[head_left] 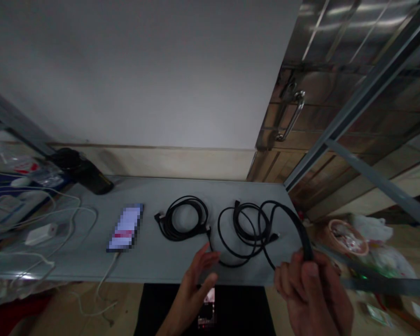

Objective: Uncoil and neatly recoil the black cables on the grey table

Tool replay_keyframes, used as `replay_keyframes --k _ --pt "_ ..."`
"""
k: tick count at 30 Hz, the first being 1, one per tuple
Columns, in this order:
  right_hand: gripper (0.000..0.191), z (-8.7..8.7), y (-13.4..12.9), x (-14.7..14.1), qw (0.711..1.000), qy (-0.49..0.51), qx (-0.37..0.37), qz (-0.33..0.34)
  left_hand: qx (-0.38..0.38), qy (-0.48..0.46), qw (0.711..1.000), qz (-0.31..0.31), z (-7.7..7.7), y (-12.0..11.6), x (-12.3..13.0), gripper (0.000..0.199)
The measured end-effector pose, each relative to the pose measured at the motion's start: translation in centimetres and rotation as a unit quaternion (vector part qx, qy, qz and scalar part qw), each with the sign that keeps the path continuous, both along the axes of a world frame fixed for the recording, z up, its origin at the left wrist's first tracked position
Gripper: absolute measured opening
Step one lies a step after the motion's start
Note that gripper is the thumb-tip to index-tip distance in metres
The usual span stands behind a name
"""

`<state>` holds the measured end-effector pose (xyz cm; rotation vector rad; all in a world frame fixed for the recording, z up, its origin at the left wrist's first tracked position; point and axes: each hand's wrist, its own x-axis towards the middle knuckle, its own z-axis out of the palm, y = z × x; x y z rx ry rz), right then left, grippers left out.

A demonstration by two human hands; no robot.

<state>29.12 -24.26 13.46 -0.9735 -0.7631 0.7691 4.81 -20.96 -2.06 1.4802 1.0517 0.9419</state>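
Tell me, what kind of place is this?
Maybe a room in someone's home, though I can't be sure. There's a grey, metal-framed table with a phone and a coil of black cable on it, and a shiny door with a handle beyond.

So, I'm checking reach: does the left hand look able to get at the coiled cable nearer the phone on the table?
Probably yes: the left hand is open and empty, close to the coiled cable, and nothing appears to block the way.
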Motion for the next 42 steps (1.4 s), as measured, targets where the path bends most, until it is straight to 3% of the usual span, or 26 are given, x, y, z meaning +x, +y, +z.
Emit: replay_keyframes --k 3,6,10,15,18,20,23,26,29,33,38,42 --pt "0.023 -2.7 -1.2 0.1 0.995 -0.061 -0.057 0.05 -0.065 -0.069 0.995 0.027 -0.8 0.7 2.0 0.06" --pt "0.025 -5.6 -1.6 -0.1 0.97 -0.205 -0.116 0.067 -0.058 -0.046 0.997 0.014 -0.7 1.8 2.6 0.053" --pt "0.03 -9.7 -0.4 -1.6 0.905 -0.405 -0.092 0.093 0.049 0.073 0.996 -0.029 0.3 2.4 2.1 0.029" --pt "0.035 -15.1 1.1 -3.3 0.804 -0.589 -0.052 0.064 0.182 0.204 0.959 -0.08 0.9 1.6 1.6 0.033" --pt "0.029 -17.1 1.1 -3.6 0.757 -0.647 -0.039 0.076 0.204 0.25 0.94 -0.11 1.0 1.1 1.3 0.031" --pt "0.02 -17.5 0.9 -3.6 0.749 -0.657 -0.029 0.089 0.222 0.257 0.933 -0.122 1.1 0.9 1.0 0.031" --pt "0.009 -16.9 0.6 -3.6 0.747 -0.654 -0.023 0.117 0.251 0.265 0.924 -0.114 1.5 0.6 0.3 0.027" --pt "0.025 -15.3 0.2 -3.3 0.768 -0.627 -0.019 0.125 0.283 0.267 0.917 -0.09 2.4 0.5 -0.5 0.021" --pt "0.035 -13.2 -0.1 -2.3 0.828 -0.543 -0.041 0.134 0.299 0.257 0.917 -0.056 3.8 0.5 -1.3 0.02" --pt "0.04 -11.0 -0.5 0.6 0.902 -0.38 -0.131 0.157 0.291 0.216 0.932 0.005 6.2 1.1 -3.1 0.02" --pt "0.055 -10.4 -1.4 5.6 0.94 -0.261 -0.2 0.09 0.215 0.146 0.957 0.129 8.3 2.5 -7.2 0.025" --pt "0.06 -10.5 -2.5 8.6 0.964 -0.151 -0.22 0.012 0.13 0.025 0.961 0.243 8.6 2.8 -10.3 0.032"
